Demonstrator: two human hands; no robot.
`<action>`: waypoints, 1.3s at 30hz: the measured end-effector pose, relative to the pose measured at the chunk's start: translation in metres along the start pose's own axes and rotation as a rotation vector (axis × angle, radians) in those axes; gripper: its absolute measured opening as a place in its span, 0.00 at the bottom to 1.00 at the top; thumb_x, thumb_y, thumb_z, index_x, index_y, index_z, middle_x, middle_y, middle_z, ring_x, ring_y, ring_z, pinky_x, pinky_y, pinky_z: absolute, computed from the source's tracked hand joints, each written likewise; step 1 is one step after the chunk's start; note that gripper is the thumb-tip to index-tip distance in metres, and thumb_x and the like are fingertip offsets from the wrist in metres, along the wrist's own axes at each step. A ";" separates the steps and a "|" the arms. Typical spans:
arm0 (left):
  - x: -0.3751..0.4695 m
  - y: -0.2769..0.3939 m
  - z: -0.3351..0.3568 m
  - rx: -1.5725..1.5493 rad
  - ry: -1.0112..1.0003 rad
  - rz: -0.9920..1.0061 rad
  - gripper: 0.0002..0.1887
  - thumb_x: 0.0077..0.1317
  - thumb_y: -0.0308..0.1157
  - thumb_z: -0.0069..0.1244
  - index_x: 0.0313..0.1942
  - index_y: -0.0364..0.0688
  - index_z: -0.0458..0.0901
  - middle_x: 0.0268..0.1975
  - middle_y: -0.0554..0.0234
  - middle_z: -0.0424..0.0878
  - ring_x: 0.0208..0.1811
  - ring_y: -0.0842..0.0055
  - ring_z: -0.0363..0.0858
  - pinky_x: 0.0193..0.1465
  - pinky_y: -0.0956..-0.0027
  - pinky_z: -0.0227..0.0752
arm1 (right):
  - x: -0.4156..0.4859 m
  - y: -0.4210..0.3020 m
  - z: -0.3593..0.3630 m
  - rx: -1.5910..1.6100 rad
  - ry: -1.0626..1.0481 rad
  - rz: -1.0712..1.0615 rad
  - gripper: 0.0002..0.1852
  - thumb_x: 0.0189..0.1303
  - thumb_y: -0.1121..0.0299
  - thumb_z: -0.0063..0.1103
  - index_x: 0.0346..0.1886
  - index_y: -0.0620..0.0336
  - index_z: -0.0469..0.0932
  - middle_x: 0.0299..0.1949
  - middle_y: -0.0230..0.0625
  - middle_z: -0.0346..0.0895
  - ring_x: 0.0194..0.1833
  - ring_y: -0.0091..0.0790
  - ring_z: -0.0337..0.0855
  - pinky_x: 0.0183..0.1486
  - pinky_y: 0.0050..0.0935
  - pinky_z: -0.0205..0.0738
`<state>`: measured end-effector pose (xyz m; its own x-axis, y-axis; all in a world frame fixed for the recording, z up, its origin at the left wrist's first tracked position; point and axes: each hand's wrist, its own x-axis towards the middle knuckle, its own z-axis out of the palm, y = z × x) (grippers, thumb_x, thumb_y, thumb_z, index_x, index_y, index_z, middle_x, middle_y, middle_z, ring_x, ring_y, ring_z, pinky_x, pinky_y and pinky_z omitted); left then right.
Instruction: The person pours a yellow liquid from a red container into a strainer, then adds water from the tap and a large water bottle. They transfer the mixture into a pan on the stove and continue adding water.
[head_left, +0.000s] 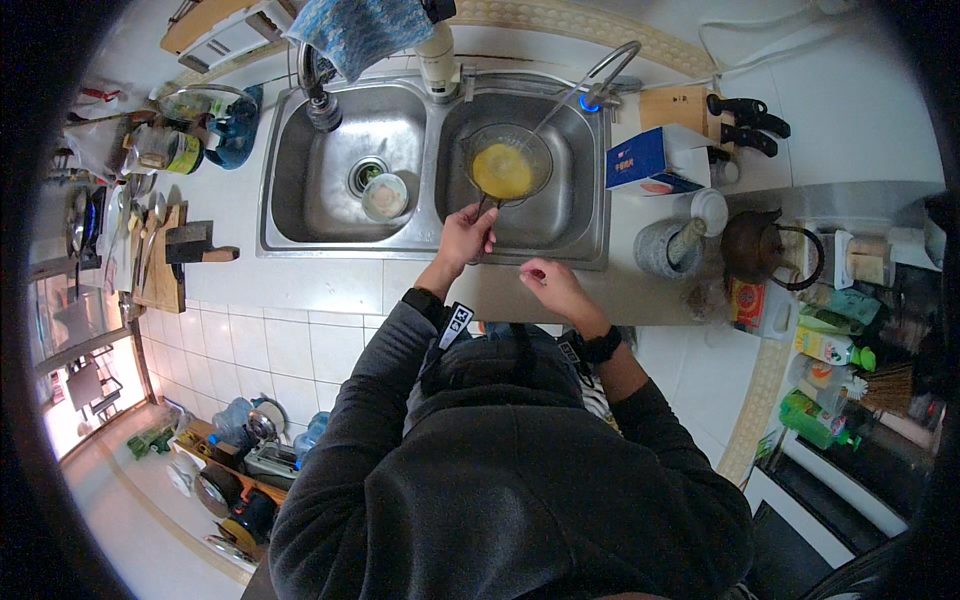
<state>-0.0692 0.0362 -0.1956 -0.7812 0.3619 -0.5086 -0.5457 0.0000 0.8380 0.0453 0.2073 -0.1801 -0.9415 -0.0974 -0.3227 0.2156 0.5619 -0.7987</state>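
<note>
My left hand (466, 238) is closed on the handle of a wire mesh strainer (546, 157) over the right basin of the steel double sink (433, 165). Yellow contents (502, 171) lie in the strainer; whether they are solid or liquid is unclear. Water from a thin curved faucet (616, 60) with a blue-lit base runs down into it. My right hand (551, 285) is in front of the sink's near edge, fingers loosely curled, with nothing visible in it. A small bowl (385, 196) with pale contents stands by the drain of the left basin.
A second faucet (324, 109) reaches over the left basin. At the right are a blue and white box (636, 161), a knife block (675, 109), a stone mortar (666, 247) and a dark teapot (757, 244). Cutting board (174, 289) and cleaver (191, 244) lie at the left.
</note>
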 end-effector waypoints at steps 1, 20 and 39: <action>0.000 0.000 0.000 0.008 0.008 -0.008 0.09 0.66 0.36 0.49 0.31 0.41 0.74 0.17 0.71 0.74 0.13 0.86 0.68 0.15 0.80 0.59 | 0.000 0.000 -0.001 0.012 0.007 -0.007 0.10 0.57 0.68 0.58 0.39 0.62 0.77 0.34 0.42 0.81 0.35 0.35 0.82 0.38 0.31 0.75; -0.001 0.002 -0.005 0.005 0.009 0.019 0.10 0.65 0.35 0.50 0.32 0.38 0.74 0.18 0.67 0.74 0.15 0.84 0.68 0.17 0.79 0.62 | -0.002 0.004 -0.011 -0.082 0.044 0.004 0.11 0.54 0.65 0.59 0.38 0.60 0.78 0.29 0.45 0.79 0.31 0.42 0.80 0.34 0.35 0.73; -0.006 0.021 -0.002 0.050 -0.052 0.044 0.09 0.65 0.36 0.50 0.34 0.38 0.75 0.18 0.67 0.74 0.14 0.83 0.68 0.17 0.79 0.61 | 0.013 0.016 -0.209 -1.017 0.777 0.164 0.25 0.41 0.69 0.69 0.47 0.53 0.75 0.49 0.40 0.69 0.55 0.44 0.65 0.56 0.45 0.61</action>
<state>-0.0769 0.0324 -0.1755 -0.7864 0.4110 -0.4611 -0.4943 0.0290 0.8688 -0.0180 0.3866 -0.0914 -0.9001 0.3396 0.2729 0.3722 0.9250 0.0765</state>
